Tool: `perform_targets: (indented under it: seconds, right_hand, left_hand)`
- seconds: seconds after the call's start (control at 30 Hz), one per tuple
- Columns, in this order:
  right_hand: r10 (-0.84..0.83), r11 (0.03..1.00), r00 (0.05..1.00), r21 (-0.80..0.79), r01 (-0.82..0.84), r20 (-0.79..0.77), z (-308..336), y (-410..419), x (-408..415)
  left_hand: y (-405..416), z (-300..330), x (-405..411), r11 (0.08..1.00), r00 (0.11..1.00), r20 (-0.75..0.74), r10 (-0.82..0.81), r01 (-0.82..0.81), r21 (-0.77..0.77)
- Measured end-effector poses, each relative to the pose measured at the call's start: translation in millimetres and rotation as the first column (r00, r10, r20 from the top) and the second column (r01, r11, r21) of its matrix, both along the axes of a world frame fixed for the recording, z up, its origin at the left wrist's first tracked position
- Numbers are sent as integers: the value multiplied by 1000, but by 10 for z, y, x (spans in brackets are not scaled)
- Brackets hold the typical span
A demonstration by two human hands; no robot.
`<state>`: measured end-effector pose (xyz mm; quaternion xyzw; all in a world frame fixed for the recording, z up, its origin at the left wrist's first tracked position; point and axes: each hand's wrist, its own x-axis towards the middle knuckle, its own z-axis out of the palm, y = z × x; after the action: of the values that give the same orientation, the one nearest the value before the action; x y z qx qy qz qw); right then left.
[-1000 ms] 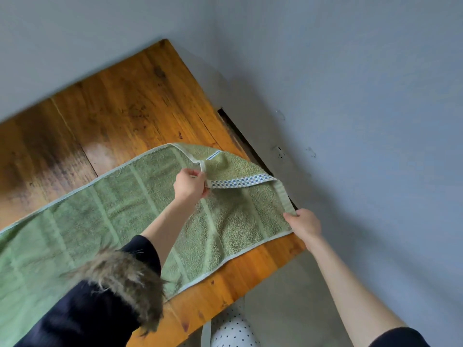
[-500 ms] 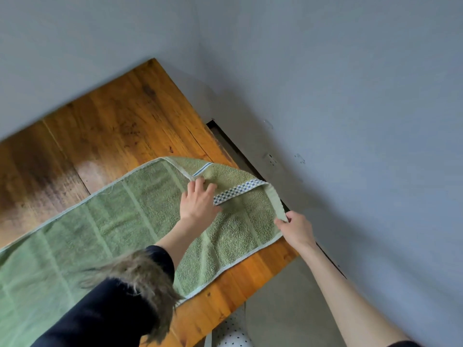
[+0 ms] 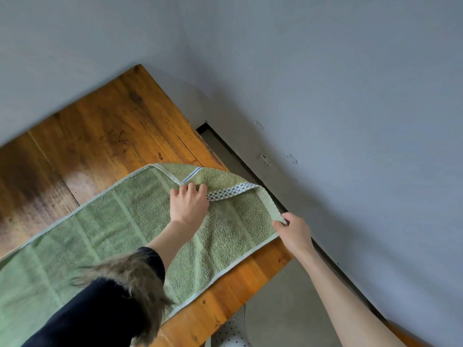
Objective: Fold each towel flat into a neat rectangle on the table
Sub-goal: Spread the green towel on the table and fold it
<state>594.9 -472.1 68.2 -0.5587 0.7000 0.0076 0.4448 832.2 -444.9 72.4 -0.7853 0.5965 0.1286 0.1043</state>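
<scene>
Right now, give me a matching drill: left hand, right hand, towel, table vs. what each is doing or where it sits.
Things:
1. left hand
2. right hand
3. green towel
4. wooden table

States:
A. pinches the towel's near right corner
B. lies spread, one end turned over
C. rests on the checkered band
D. stands in the wall corner

Pairs: 1-C, 2-A, 3-B, 4-D

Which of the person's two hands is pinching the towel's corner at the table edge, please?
The right hand, at the corner of the green towel. The left hand rests mid-towel beside the checkered band.
</scene>
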Motion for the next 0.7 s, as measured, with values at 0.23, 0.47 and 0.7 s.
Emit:
perform_targets:
  seconds: [0.23,0.47,0.7]
  right_hand:
    - [-81,993,997,-86,82,15,14,-87,4]
    - [-49,996,999,-69,50,22,50,-251,28]
    - [-50,992,998,-116,55,41,206,-617,-13]
  left_hand:
    - [-183,28,115,971,960,-275,53,-114,-211]
    - [-284,98,305,994,984,-168,-62,46,-101]
    - [-705,339,463,982,948,-318,26,-85,-172]
